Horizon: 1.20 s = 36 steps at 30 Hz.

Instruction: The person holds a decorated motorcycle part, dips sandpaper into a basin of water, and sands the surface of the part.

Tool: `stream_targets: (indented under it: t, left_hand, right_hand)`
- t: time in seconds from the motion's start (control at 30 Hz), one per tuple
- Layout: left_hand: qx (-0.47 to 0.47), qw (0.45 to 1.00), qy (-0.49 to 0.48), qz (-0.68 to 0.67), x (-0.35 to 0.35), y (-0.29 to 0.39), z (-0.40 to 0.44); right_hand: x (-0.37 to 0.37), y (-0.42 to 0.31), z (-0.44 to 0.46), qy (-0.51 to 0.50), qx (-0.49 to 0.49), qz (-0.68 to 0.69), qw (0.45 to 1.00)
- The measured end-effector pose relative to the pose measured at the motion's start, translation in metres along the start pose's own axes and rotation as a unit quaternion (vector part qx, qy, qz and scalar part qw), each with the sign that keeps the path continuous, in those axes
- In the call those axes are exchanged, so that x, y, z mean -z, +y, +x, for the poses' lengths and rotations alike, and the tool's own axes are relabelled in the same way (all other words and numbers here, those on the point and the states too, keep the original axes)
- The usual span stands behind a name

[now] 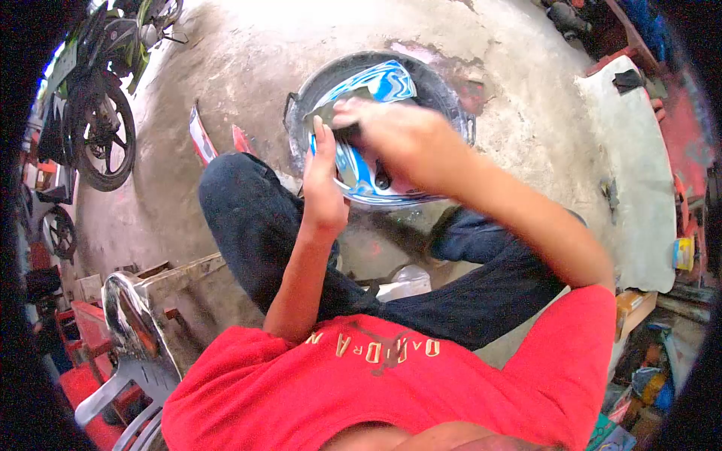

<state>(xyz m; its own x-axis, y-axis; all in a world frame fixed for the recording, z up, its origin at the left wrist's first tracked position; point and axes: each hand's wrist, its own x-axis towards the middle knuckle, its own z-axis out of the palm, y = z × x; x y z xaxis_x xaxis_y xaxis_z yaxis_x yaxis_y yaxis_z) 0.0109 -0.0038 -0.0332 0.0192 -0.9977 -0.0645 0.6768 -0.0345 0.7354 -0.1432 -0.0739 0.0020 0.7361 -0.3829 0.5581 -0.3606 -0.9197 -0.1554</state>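
A blue-and-white swirl-patterned panel lies over a round black tub on the floor. Its lower part shows below my hands; whether this is one curved piece or two, I cannot tell. My left hand grips the panel's left edge, fingers pointing up along it. Over the panel's middle, my right hand is curled and smeared by motion. Something dark shows under its fingers, too blurred to name. The tub's inside is partly hidden by the panel and my right arm.
My bent knees flank the tub's near side. Red-and-white pieces lie to its left, with a motorcycle beyond. A plastic chair stands at lower left. On the right is a large pale board.
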Motion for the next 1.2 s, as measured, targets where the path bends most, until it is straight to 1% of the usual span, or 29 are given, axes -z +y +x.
stream_targets:
  t: [0.03, 0.07, 0.1, 0.17, 0.2, 0.23, 0.27, 0.3, 0.37, 0.4, 0.43, 0.5, 0.53, 0.57, 0.63, 0.67, 0.7, 0.73, 0.77, 0.8, 0.83, 0.87, 0.9, 0.97, 1.0, 1.03, 1.07, 1.17, 1.2]
  left_hand:
    - [-0.002, 1.0, -0.011, 0.009, -0.001, 0.002, -0.003]
    - [-0.009, 1.0, -0.014, -0.022, -0.008, 0.004, -0.004]
    - [-0.015, 1.0, -0.006, -0.007, -0.009, 0.004, -0.005]
    - [-0.021, 1.0, 0.008, 0.021, -0.011, 0.003, -0.006]
    - [-0.024, 1.0, 0.008, 0.015, -0.012, 0.004, -0.001]
    - [-0.021, 1.0, 0.014, 0.008, -0.012, 0.004, -0.001]
    - [-0.014, 1.0, 0.02, 0.005, -0.01, 0.003, -0.002]
    - [-0.024, 1.0, 0.012, -0.015, -0.008, 0.002, 0.0]
    - [-0.001, 1.0, -0.019, -0.005, -0.007, 0.007, -0.004]
    - [-0.008, 1.0, 0.017, 0.016, -0.012, 0.005, -0.005]
    - [-0.014, 0.999, 0.025, 0.02, -0.012, 0.003, -0.006]
    - [-0.025, 0.999, 0.038, 0.027, -0.008, -0.005, -0.001]
    - [-0.019, 0.998, 0.053, 0.011, -0.003, -0.008, 0.0]
    - [-0.028, 0.999, 0.045, 0.006, -0.008, -0.003, 0.0]
    - [-0.044, 0.999, 0.002, -0.016, -0.005, 0.001, 0.001]
    - [-0.032, 0.999, 0.011, 0.001, -0.003, 0.002, -0.001]
    - [-0.023, 0.999, 0.019, 0.015, -0.001, 0.002, -0.002]
    - [-0.019, 0.999, 0.029, 0.011, 0.0, 0.0, -0.002]
    - [-0.041, 0.997, 0.024, 0.059, 0.006, -0.007, -0.002]
    - [-0.061, 0.992, 0.019, 0.107, 0.016, -0.015, -0.002]
    - [-0.032, 0.997, 0.016, 0.07, 0.008, -0.009, -0.001]
    - [-0.002, 0.999, 0.014, 0.034, 0.001, -0.002, 0.0]
    - [-0.004, 0.999, 0.01, 0.036, -0.005, 0.003, 0.0]
    - [-0.039, 0.999, 0.008, 0.031, -0.008, 0.004, 0.003]
    - [-0.012, 0.999, -0.009, 0.037, -0.007, 0.007, 0.002]
    - [0.014, 0.999, -0.025, 0.042, -0.005, 0.009, -0.001]
    - [0.011, 0.998, 0.008, 0.067, -0.003, 0.004, -0.002]
    - [0.013, 0.989, 0.0, 0.148, -0.009, 0.007, -0.004]
    - [-0.016, 0.989, -0.04, 0.14, -0.001, 0.003, 0.0]
  right_hand:
    - [0.0, 0.014, 0.0, -0.008, -0.04, 0.016, 0.999]
    - [0.008, 0.03, 0.0, -0.087, -0.168, -0.023, 0.982]
    - [0.009, 0.055, 0.003, -0.164, -0.292, -0.035, 0.942]
    - [0.015, 0.055, 0.004, -0.212, -0.312, -0.048, 0.925]
    - [0.01, 0.041, 0.002, -0.12, -0.214, -0.016, 0.969]
    - [-0.001, 0.013, -0.004, -0.032, -0.114, 0.023, 0.993]
    - [0.003, -0.007, 0.001, 0.0, -0.045, 0.045, 0.998]
    - [0.0, -0.009, 0.001, 0.026, -0.026, 0.058, 0.998]
    - [0.009, 0.017, 0.0, -0.035, -0.13, 0.064, 0.989]
    - [0.014, 0.033, 0.003, -0.096, -0.239, 0.005, 0.966]
    - [0.012, 0.052, 0.004, -0.12, -0.283, -0.042, 0.951]
    - [0.004, 0.042, -0.006, -0.107, -0.225, -0.018, 0.968]
    - [0.001, 0.018, -0.003, -0.045, -0.17, 0.017, 0.984]
    - [0.0, -0.003, 0.001, -0.016, -0.092, 0.037, 0.995]
    - [0.001, -0.01, 0.003, 0.057, -0.051, 0.098, 0.992]
    - [0.007, -0.001, 0.004, -0.008, -0.135, 0.068, 0.988]
    - [0.014, 0.019, 0.004, -0.075, -0.215, 0.035, 0.973]
    - [0.011, 0.047, 0.0, -0.062, -0.246, -0.002, 0.967]
    - [0.008, 0.063, -0.005, -0.042, -0.251, -0.044, 0.966]
    - [0.012, 0.049, -0.003, -0.072, -0.264, -0.028, 0.962]
    - [0.015, 0.028, 0.002, -0.101, -0.271, -0.013, 0.957]
    - [0.005, 0.012, -0.002, -0.039, -0.186, 0.053, 0.98]
    - [0.012, -0.006, 0.004, 0.006, -0.072, 0.09, 0.993]
    - [0.009, -0.002, 0.004, 0.068, -0.02, 0.11, 0.991]
    - [0.015, 0.011, 0.003, -0.035, -0.138, 0.068, 0.988]
    - [0.022, 0.03, 0.005, -0.139, -0.252, 0.025, 0.957]
    - [0.031, 0.041, 0.015, -0.181, -0.355, 0.016, 0.917]
    - [0.009, 0.015, 0.0, -0.038, -0.185, 0.045, 0.981]
    - [0.018, -0.01, 0.005, -0.04, -0.1, 0.077, 0.991]
